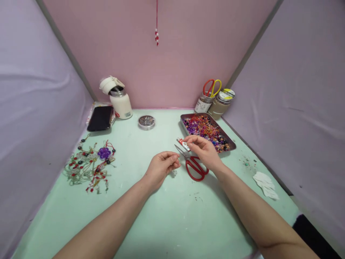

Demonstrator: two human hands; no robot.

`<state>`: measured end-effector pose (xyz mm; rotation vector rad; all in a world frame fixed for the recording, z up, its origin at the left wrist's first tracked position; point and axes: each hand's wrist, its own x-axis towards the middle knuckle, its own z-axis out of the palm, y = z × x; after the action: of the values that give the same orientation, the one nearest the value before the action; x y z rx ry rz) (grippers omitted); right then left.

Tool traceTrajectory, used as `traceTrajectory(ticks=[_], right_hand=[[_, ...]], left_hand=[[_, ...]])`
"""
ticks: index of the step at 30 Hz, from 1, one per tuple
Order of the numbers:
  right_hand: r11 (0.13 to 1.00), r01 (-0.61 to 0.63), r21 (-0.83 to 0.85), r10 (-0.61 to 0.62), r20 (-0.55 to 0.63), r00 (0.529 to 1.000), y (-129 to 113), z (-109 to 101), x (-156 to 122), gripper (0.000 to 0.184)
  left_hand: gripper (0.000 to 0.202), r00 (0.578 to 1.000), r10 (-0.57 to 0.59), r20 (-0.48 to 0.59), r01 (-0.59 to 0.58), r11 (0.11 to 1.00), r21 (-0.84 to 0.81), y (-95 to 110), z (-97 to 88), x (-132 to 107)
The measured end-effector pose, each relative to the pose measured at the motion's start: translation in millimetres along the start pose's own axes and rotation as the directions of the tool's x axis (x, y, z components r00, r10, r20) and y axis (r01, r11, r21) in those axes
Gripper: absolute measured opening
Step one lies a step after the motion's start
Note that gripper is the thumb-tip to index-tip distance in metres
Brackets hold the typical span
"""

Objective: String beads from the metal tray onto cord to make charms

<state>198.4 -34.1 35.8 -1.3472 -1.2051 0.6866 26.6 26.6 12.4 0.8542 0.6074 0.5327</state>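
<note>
My left hand [163, 167] is closed in a pinch over the middle of the table. A small clear bead ornament [174, 173] shows just beneath its fingers, and the part inside the pinch is hidden. With thumb and fingers, my right hand [202, 149] grips a red and white lighter [183, 144]. Below that hand lie red-handled scissors [195, 168], their blades pointing up and left toward the lighter. A metal tray [232, 146] full of mixed beads and coloured cords stands just beyond my right hand.
Finished-looking bead strings [86, 165] lie at left. Behind them are a black phone [100, 118] and an open white bottle [121, 104]. A round case [146, 122] sits at the back. Two jars [203, 104], one holding scissors, stand back right; a crumpled tissue [266, 184] lies right.
</note>
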Motion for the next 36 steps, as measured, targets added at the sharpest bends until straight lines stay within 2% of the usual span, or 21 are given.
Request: traceTrajectory(ticks=[4,9,19,36], right_hand=[[0.992,-0.067,0.11,0.07,-0.021,0.997,5,6,-2,0.012],[0.96,-0.151,0.237,0.154,0.007,0.988,13,16,-4,0.014],[0.966,-0.158,0.206,0.16,0.005,0.987,17,19,-5,0.017],[0.964,-0.141,0.226,0.133,0.053,0.99,16,17,-6,0.009]], left_hand=[[0.028,1.0,0.004,-0.001,-0.004,1.0,-0.014,3,3.9,-3],[0.028,1.0,0.004,-0.004,-0.004,1.0,-0.025,5,6.1,-4],[0.031,0.999,0.023,-0.029,-0.023,1.0,-0.016,0,-0.1,0],[0.027,1.0,0.018,-0.025,-0.017,0.999,0.03,-2,-2.1,1]])
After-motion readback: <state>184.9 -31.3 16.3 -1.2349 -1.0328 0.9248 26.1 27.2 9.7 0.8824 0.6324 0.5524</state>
